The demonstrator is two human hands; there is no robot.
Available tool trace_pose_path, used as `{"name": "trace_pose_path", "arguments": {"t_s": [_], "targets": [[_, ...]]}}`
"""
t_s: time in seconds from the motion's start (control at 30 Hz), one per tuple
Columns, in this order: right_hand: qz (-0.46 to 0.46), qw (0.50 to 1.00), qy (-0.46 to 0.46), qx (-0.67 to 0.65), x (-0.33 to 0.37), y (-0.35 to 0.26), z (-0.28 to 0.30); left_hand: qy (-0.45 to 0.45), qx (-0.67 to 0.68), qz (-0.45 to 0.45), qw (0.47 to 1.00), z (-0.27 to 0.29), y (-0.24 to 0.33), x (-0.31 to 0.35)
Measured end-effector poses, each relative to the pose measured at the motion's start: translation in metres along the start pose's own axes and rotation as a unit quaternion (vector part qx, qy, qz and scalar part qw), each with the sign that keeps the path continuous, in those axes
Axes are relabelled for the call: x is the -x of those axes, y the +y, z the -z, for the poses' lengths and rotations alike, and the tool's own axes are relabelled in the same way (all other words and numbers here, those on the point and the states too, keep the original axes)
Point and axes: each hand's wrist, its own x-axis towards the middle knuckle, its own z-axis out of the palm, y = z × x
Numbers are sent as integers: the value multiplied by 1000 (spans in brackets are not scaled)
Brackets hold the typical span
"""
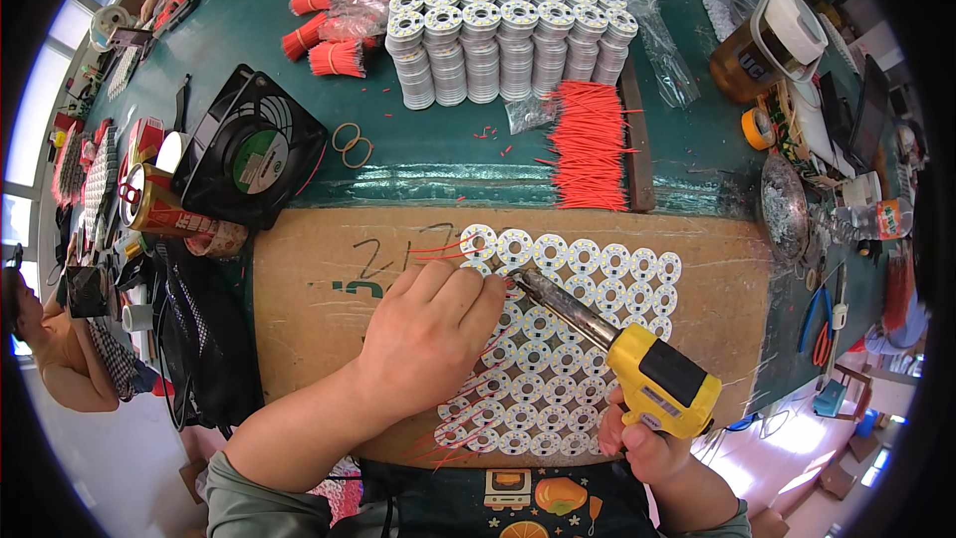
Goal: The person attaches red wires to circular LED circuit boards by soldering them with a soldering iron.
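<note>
My right hand [647,443] is wrapped around the handle of a yellow and black soldering gun [665,379]. Its metal barrel slants up and left, and the tip meets the upper left part of a sheet of round white LED boards [538,356]. Beside that tip, my left hand [428,324] pinches a thin red wire [510,282], mostly covered by the fingers. More red wires stick out leftward from boards along the sheet's left edge. The sheet lies flat on a brown cardboard [309,339]; my left hand and forearm hide some of its left side.
Beyond the cardboard lie a heap of red wires [590,149] and tall stacks of round boards [498,55]. A black fan [249,149] and a can [159,201] stand at left. A jar [747,65] and pliers [819,314] are at right. Another person [75,369] sits far left.
</note>
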Motion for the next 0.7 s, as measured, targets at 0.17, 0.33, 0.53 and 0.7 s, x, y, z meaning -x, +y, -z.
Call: {"name": "trace_pose_path", "arguments": {"t_s": [0.17, 0.33, 0.53, 0.7], "targets": [[-7, 1000, 11, -13, 0, 0, -1, 7, 3, -1, 1000, -1, 0, 0], [-13, 1000, 14, -15, 1, 6, 2, 8, 4, 0, 1000, 0, 0, -1], [-17, 1000, 13, -5, 2, 4, 3, 11, 10, -2, 1000, 0, 0, -1], [-12, 1000, 1, -4, 2, 6, 7, 7, 15, -3, 1000, 0, -1, -1]]}}
